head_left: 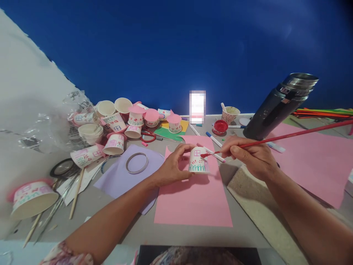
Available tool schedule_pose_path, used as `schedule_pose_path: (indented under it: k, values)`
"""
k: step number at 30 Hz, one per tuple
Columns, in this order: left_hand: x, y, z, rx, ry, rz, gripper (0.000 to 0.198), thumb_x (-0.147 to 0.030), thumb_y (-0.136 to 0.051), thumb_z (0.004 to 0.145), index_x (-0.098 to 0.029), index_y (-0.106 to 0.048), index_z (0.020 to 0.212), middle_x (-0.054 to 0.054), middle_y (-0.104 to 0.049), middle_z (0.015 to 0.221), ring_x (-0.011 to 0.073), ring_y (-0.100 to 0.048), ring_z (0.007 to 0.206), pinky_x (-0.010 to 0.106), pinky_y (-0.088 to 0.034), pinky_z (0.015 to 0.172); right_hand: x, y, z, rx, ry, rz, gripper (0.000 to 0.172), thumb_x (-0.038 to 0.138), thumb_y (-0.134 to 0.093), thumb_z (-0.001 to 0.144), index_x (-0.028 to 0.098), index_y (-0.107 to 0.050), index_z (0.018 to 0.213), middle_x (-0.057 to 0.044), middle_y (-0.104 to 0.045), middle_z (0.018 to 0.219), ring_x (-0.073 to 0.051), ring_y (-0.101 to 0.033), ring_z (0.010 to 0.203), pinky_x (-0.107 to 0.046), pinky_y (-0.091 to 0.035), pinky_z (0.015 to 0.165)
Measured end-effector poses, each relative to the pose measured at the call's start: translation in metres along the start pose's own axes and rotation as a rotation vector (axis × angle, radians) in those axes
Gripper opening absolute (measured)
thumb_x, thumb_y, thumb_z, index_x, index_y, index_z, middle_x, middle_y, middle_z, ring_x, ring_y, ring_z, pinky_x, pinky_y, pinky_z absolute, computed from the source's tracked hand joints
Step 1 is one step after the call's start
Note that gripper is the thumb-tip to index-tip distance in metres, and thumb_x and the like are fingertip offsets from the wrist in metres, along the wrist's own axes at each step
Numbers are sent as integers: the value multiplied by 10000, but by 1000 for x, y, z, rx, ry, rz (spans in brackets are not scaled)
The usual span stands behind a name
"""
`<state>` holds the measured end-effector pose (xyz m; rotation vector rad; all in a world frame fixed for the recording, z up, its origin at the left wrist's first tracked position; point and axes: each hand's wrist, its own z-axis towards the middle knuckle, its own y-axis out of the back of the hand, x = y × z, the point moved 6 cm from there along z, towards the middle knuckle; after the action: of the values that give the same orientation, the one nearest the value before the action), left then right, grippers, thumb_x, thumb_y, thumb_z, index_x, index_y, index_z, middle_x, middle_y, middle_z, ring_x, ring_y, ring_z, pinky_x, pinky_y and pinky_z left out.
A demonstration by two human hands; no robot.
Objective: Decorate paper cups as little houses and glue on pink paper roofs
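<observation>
An upside-down paper cup [195, 160] stands over a pink paper sheet [193, 206], drawn with a pink window, red flowers and green grass. My left hand [176, 165] grips it from the left side, thumb low and fingers at the top. In my right hand [250, 156] is a long red-handled paintbrush [292, 133], pinched near its metal end. Its red-coated tip meets or nearly meets the cup's front, right of the window. Behind the cup lie a white marker with a pink end [219, 157] and a blue marker [213, 138]. An open red paint pot [220, 127] sits farther back.
Decorated cups [114, 143] crowd the back left beside plastic bags. A tape ring [137, 163] lies on purple paper [121, 187]. A dark flask [278, 106] stands right, near a beige cloth [256, 206] and more pink paper [317, 162]. A blue wall [165, 48] closes the back.
</observation>
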<state>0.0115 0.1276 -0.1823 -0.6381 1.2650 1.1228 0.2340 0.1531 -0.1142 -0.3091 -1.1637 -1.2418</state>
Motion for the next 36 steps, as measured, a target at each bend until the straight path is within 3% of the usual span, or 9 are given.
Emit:
schedule_pose_path:
  k: [13,19,36]
  values:
    - [6,0,1,-5,23,-109,728,-202,-853,752,-319,-562,1409,88,-519,1490,326,-503,1412,517,-418,1190,5,-3,1,115,16,7,279,407,-538,1048,258,-764,978,-50,-723,872,-222,-658,808,-369,-502,744]
    - [4,-1,1,4,23,-129,720,-232,-861,760,-309,-565,1412,99,-509,1514,334,-513,1404,517,-432,1174,6,2,1,74,15,23,288,406,-539,1053,253,-760,950,-48,-718,856,-215,-650,815,-357,-487,728]
    - [4,-1,0,-12,25,-54,733,-233,-869,748,-317,-557,1407,99,-524,1476,331,-521,1389,527,-435,1167,6,-3,0,108,25,-3,272,425,-558,1039,276,-778,979,-43,-727,862,-226,-672,804,-375,-508,756]
